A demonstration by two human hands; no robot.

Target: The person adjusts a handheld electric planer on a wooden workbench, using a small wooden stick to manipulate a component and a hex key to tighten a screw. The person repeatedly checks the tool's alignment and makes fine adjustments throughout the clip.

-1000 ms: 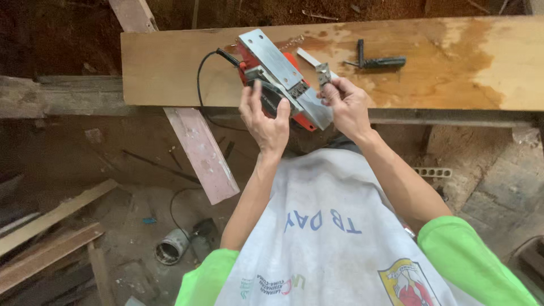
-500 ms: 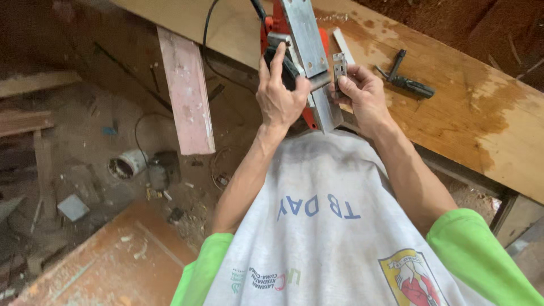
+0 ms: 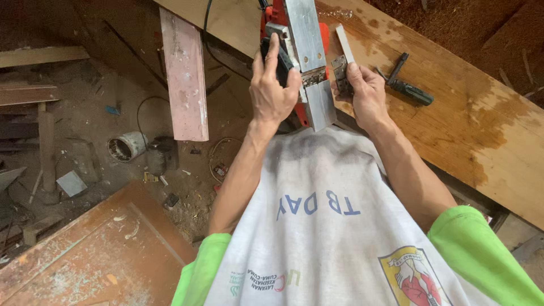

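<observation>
Tool: the red planer (image 3: 303, 62) lies upside down on the wooden board (image 3: 453, 113).
Left hand (image 3: 275, 90): wraps around the planer's side.
Right hand (image 3: 365, 93): pinches a small metal blade part (image 3: 341, 71) beside it.
Done: part is out.
Left: not yet fitted; screwdriver (image 3: 409, 88) lies nearby.

Planer: red-bodied electric hand planer with a long flat grey metal sole (image 3: 306, 56), turned sole-up and tilted, its near end overhanging the plank's edge toward the person.
Planer grip: black handle part on its left side, clasped by the left hand (image 3: 275, 93).
Blade piece: small grey metal plate with a narrow flat bar (image 3: 341, 65), lying just right of the sole, pinched in the right hand (image 3: 365, 93).
Support: wide pale wooden plank with dark stains (image 3: 481, 113) beneath both.
</observation>
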